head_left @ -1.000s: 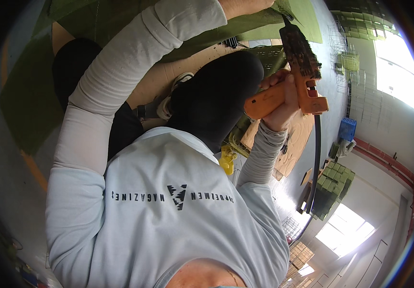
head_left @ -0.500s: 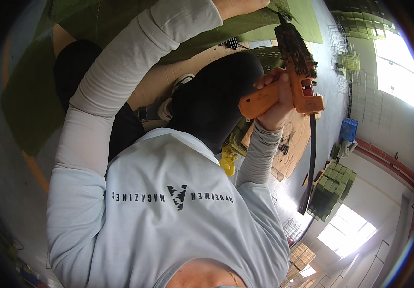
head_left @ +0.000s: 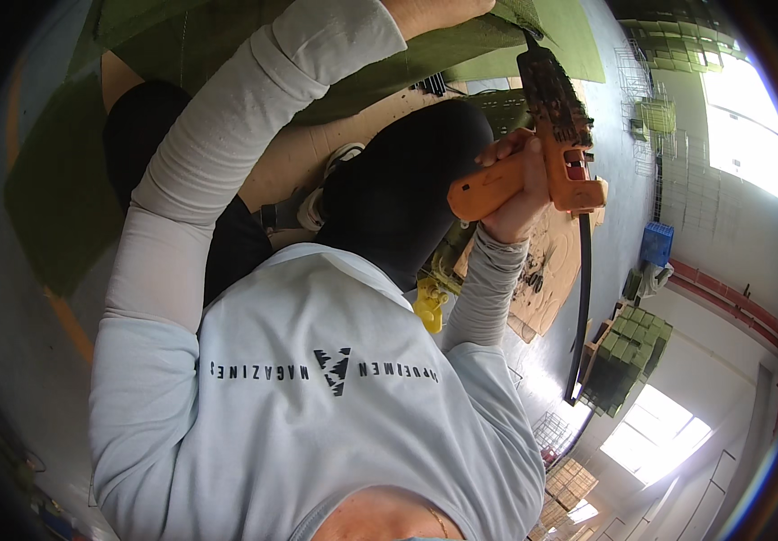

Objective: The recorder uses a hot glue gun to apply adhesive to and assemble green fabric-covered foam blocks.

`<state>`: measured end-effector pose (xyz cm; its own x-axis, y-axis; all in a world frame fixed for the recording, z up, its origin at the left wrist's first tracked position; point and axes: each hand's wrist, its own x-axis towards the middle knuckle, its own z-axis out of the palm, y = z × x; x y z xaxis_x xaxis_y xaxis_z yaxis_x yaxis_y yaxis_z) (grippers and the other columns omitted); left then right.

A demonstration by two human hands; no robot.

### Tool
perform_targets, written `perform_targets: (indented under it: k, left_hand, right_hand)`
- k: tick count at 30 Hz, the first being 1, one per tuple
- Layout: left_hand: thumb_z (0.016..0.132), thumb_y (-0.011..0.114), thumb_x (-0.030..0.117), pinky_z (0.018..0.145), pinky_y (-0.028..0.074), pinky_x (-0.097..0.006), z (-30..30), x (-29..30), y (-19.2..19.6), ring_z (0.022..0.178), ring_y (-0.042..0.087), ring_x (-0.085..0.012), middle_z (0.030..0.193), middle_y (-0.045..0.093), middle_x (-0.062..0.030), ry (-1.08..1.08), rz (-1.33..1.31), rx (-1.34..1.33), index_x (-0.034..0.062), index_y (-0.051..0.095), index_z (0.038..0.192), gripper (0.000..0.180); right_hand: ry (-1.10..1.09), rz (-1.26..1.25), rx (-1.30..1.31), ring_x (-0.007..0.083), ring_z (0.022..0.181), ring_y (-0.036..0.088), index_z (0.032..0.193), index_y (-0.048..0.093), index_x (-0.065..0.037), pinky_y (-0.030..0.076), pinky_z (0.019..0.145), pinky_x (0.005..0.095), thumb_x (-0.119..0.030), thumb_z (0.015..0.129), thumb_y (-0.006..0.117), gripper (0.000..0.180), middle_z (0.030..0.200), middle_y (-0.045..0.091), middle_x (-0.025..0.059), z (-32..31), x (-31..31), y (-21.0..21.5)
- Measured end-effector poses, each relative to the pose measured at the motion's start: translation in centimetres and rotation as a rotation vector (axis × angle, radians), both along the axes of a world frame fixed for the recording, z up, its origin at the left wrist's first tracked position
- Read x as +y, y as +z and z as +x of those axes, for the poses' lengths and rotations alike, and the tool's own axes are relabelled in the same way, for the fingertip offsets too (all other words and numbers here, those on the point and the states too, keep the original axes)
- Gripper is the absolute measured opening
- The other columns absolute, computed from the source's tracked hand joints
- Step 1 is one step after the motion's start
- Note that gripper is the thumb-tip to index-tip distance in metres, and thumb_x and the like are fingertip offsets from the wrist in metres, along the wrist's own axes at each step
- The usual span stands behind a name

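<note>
Orange glue gun [head_left: 533, 171]: pistol-shaped, orange grip and body, barrel crusted black with old glue. Held up high, nozzle end pointing up against the green felt sheet [head_left: 425, 54], tip at its surface. Black cord [head_left: 580, 307] hangs from the body, running down past the arm. Felt sheet: olive green, flat, spread across the top of view.

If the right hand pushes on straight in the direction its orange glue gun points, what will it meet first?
The green sheet. The right hand aims the glue gun upward in the picture, and its dark tip appears to be at the sheet's edge already, though depth is unclear.
</note>
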<state>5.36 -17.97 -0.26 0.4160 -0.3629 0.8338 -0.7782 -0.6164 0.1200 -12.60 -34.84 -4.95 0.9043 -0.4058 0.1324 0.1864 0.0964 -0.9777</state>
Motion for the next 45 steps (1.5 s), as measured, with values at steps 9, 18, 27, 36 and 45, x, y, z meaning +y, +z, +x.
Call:
perform_targets:
  k: [9,18,27,36,45]
  left_hand:
    - [0.079,0.061,0.006,0.056,0.051,-0.042,0.1,0.2,0.4,0.063,0.067,-0.0321,0.062,0.06,-0.0203,-0.023,-0.024,0.011,0.0008,0.054,0.059,0.022]
    - [0.078,0.062,0.006,0.055,0.051,-0.042,-0.3,0.8,0.2,0.063,0.067,-0.0324,0.062,0.06,-0.0207,-0.019,-0.005,0.053,0.0004,0.056,0.059,0.02]
    - [0.08,0.062,0.006,0.057,0.053,-0.041,-0.4,1.3,0.8,0.064,0.068,-0.0318,0.063,0.062,-0.0211,0.043,0.065,0.071,-0.0012,0.058,0.06,0.021]
    - [0.08,0.063,0.008,0.058,0.053,-0.041,-0.4,1.4,1.5,0.065,0.068,-0.0323,0.064,0.063,-0.022,0.005,0.048,0.081,-0.0023,0.06,0.061,0.022]
    - [0.08,0.063,0.008,0.058,0.054,-0.041,-0.6,2.1,1.1,0.064,0.068,-0.0323,0.064,0.063,-0.0221,0.011,0.05,0.081,-0.0022,0.061,0.06,0.022]
  right_hand:
    - [0.055,0.045,-0.003,0.0175,0.064,0.057,0.099,0.055,0.003,0.051,0.058,0.033,-0.012,0.092,0.059,0.017,0.079,0.056,0.0086,-0.5,1.3,0.3]
    - [0.024,0.027,0.002,0.0202,0.062,0.056,0.098,0.055,0.003,0.05,0.058,0.0346,-0.019,0.093,0.058,0.023,0.077,0.054,0.0098,-0.4,1.0,-0.4]
    - [0.048,0.058,-0.007,0.0188,0.064,0.057,0.1,0.055,0.003,0.05,0.059,0.0323,-0.015,0.094,0.057,0.019,0.077,0.055,0.0092,-0.6,1.8,-0.5]
    - [0.066,0.093,0.003,0.0177,0.065,0.058,0.099,0.055,0.003,0.05,0.058,0.031,-0.013,0.093,0.058,0.018,0.08,0.058,0.0098,-0.5,2.6,-0.1]
    - [0.051,0.079,0.018,0.0209,0.063,0.056,0.1,0.055,0.003,0.05,0.058,0.0344,-0.019,0.094,0.057,0.023,0.074,0.054,0.0101,-0.4,2.6,-0.5]
